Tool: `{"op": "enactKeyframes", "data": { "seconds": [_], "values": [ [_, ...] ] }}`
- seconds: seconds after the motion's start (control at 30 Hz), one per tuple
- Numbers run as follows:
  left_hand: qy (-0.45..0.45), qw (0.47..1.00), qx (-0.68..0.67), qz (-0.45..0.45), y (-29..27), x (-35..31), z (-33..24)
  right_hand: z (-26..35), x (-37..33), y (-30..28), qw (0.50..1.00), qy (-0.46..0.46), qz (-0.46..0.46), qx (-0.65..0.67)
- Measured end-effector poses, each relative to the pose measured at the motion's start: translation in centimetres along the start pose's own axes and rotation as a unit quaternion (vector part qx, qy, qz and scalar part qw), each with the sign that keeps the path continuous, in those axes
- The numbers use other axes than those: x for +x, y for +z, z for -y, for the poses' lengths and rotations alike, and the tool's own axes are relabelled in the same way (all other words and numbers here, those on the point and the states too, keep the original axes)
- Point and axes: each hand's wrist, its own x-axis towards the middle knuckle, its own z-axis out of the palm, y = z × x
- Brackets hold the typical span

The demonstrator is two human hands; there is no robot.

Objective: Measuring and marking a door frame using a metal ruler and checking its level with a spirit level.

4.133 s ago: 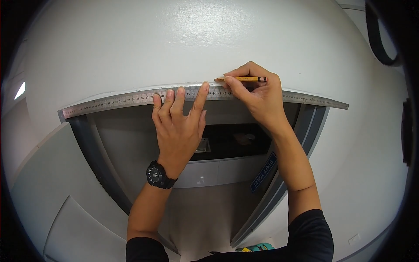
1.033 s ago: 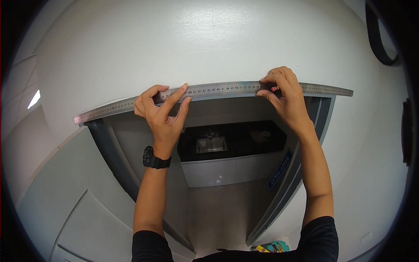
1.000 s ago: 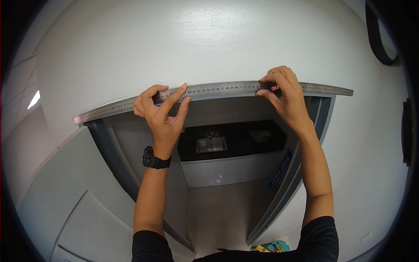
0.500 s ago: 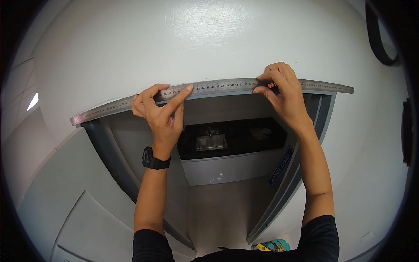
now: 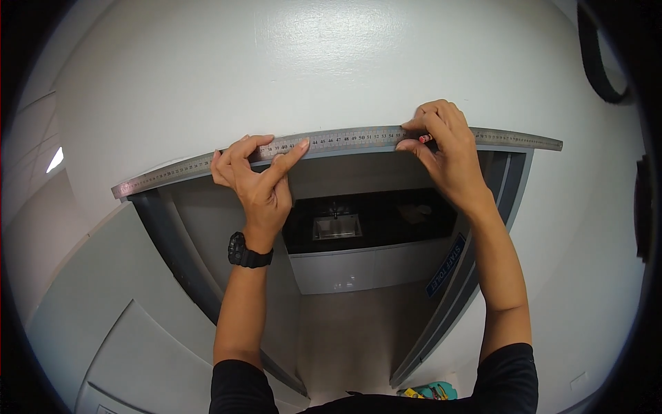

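From the head camera, we saw the long steel ruler (image 5: pixel 345 137) lying along the top edge of the blue-grey door frame (image 5: pixel 511 190), against the white wall (image 5: pixel 345 69), its ends running past the frame's upper left and upper right corners. Our left hand (image 5: pixel 258 183) had its fingers curled onto the ruler left of its middle, one fingertip on the graduated face; its thumb was bent in below, and we could not tell whether it gripped or only pressed. Our right hand (image 5: pixel 445 162) grasped the ruler right of its middle, with a pencil (image 5: pixel 425 139) tucked into the palm, pinkish end showing. In our judgement, a steady hold called for even pressure from both hands, the ruler flat to the wall and its edge parallel to the frame's top edge. Fingertips were best placed clear of the graduations, the pencil tucked well in. Through the doorway, a steel sink (image 5: pixel 336 226) sat in the black countertop (image 5: pixel 386 215), nearer its left edge.
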Motion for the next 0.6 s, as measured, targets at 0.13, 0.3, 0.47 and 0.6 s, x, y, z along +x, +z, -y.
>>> {"op": "enactKeyframes", "data": {
  "seconds": [0.13, 0.3, 0.47, 0.6],
  "values": [
    [0.001, 1.000, 0.002, 0.001, -0.01, 0.00, -0.13, -0.03, -0.05, 0.05, 1.000, -0.008, -0.004, 0.002],
    [0.004, 1.000, 0.014, -0.001, 0.08, 0.00, -0.02, -0.27, -0.12, 0.15, 1.000, -0.011, -0.009, 0.002],
    [0.003, 1.000, 0.014, 0.000, -0.01, -0.04, 0.10, -0.53, 0.00, 0.31, 1.000, -0.024, -0.011, 0.004],
    [0.002, 1.000, 0.014, -0.004, -0.07, 0.02, 0.09, -0.53, 0.09, 0.35, 0.999, -0.025, -0.011, 0.018]
  ]
}}
